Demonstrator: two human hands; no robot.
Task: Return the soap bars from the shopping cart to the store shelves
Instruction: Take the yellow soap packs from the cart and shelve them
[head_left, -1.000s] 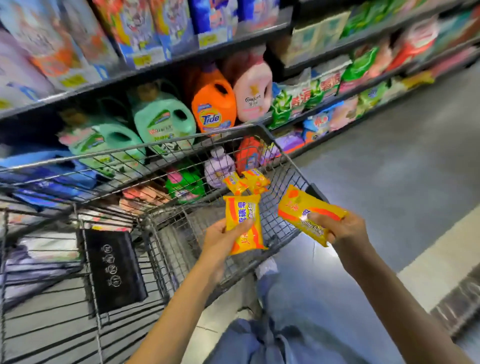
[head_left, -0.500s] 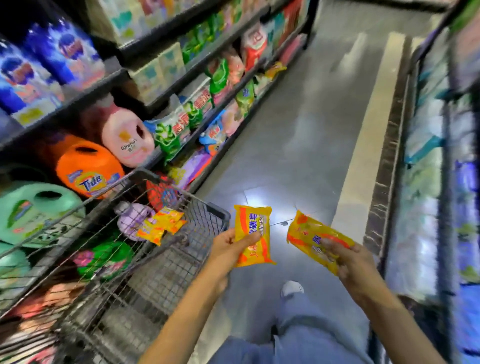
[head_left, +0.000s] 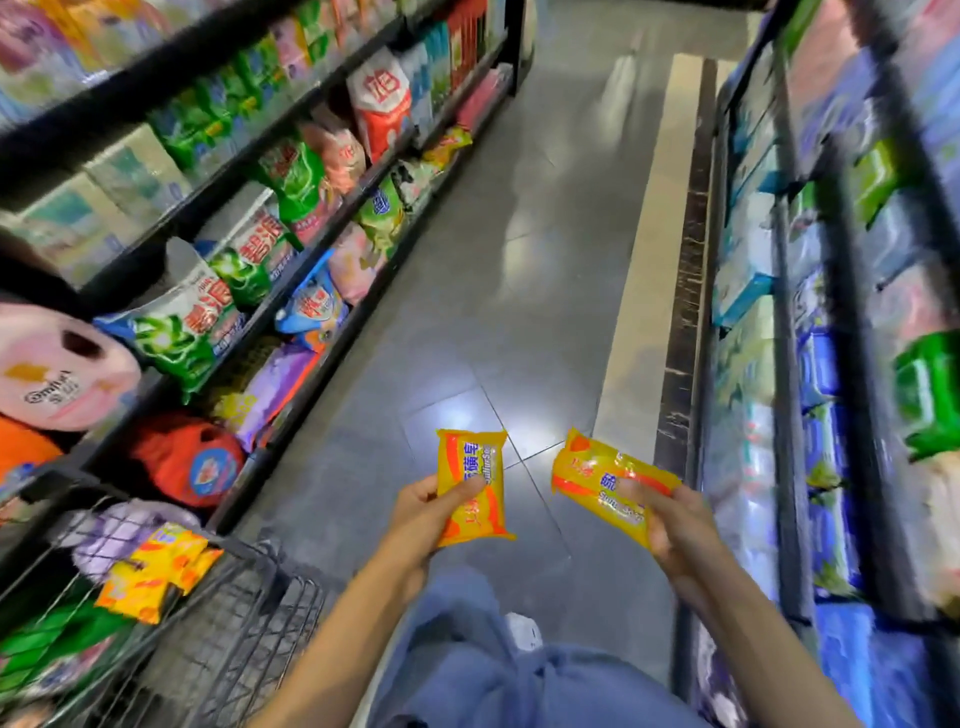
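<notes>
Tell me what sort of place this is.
A supermarket aisle, most likely the laundry and soap section: stocked shelves line both sides of a tiled floor, detergent bags fill those on the left, and a wire shopping cart stands at lower left.

One yellow-and-orange wrapped soap bar (head_left: 475, 488) stood upright, gripped in the left hand (head_left: 421, 514); a second soap bar (head_left: 608, 486) lay tilted in the right hand (head_left: 670, 530). Several more bars (head_left: 150, 566) lay piled in the wire shopping cart (head_left: 249, 623), beside the left store shelves (head_left: 291, 280).
</notes>
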